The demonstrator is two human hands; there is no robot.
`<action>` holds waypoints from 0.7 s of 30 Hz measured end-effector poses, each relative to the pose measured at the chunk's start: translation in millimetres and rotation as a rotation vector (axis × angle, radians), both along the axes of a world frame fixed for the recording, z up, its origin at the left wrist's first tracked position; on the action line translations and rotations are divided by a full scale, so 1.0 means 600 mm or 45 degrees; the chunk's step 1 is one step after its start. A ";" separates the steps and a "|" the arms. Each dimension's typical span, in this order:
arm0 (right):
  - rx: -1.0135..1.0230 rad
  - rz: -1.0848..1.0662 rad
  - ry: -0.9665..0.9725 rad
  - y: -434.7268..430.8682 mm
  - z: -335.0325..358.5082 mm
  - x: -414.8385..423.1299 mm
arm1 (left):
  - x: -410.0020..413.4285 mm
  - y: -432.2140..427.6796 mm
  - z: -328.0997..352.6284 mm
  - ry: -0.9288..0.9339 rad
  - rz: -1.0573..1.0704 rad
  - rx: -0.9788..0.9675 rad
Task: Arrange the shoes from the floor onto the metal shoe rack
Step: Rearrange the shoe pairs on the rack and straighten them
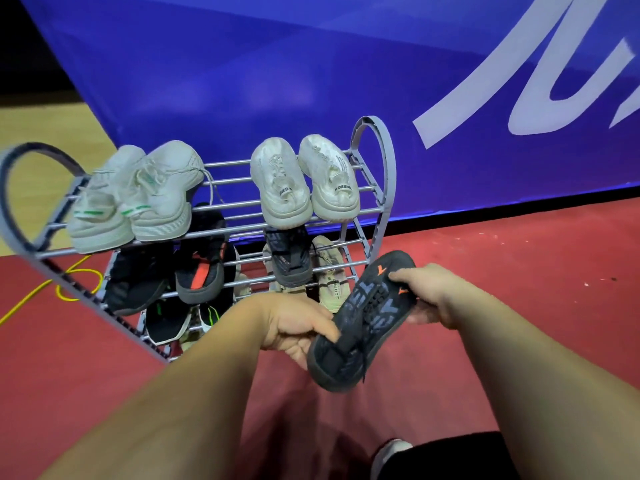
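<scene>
Head view: both hands hold one black shoe in the air, low in front of the right end of the rack, sole turned up toward the camera. The sole is dark with grey lettering and small orange marks. The left hand grips the heel end, fingers curled around its edge. The right hand grips the toe end, thumb laid on the sole and the other fingers wrapped under it out of sight.

The rack is grey metal with rounded end frames and stands on the red floor against a blue banner with white lettering. Its top tier carries two pairs: white shoes with green stripes on the left, and plain white shoes on the right. On the middle tier lie two black shoes on the left, one with an orange patch; on the right sits a dark shoe beside a beige shoe. The lowest tier holds black shoes with green marks. A yellow cable runs over the floor left of the rack
</scene>
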State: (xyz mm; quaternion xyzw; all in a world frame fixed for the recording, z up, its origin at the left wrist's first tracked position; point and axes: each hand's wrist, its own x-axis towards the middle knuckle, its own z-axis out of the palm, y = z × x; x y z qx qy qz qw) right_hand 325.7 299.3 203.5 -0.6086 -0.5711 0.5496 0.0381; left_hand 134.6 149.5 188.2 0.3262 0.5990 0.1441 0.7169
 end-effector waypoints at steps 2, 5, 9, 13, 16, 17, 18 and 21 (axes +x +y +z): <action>-0.046 0.217 -0.196 -0.010 -0.013 -0.008 | -0.014 -0.004 0.000 -0.014 0.036 -0.013; -0.170 0.346 -0.240 -0.022 -0.017 -0.025 | -0.033 -0.008 0.002 -0.067 0.180 -0.014; -0.224 0.407 -0.182 -0.031 -0.010 -0.055 | -0.064 -0.014 -0.015 -0.174 0.370 -0.018; -0.158 0.396 -0.052 -0.024 0.005 -0.079 | -0.082 -0.015 -0.023 -0.364 0.624 0.002; -0.032 0.384 0.120 -0.011 0.013 -0.088 | -0.083 -0.015 -0.022 -0.437 0.754 0.063; 0.007 0.371 0.179 -0.009 0.014 -0.090 | -0.084 -0.012 -0.026 -0.450 0.795 0.087; 0.030 0.349 0.243 -0.007 0.016 -0.092 | -0.085 -0.007 -0.032 -0.461 0.837 0.101; -0.007 0.266 0.385 -0.003 0.017 -0.091 | -0.076 0.021 -0.045 -0.527 0.938 0.154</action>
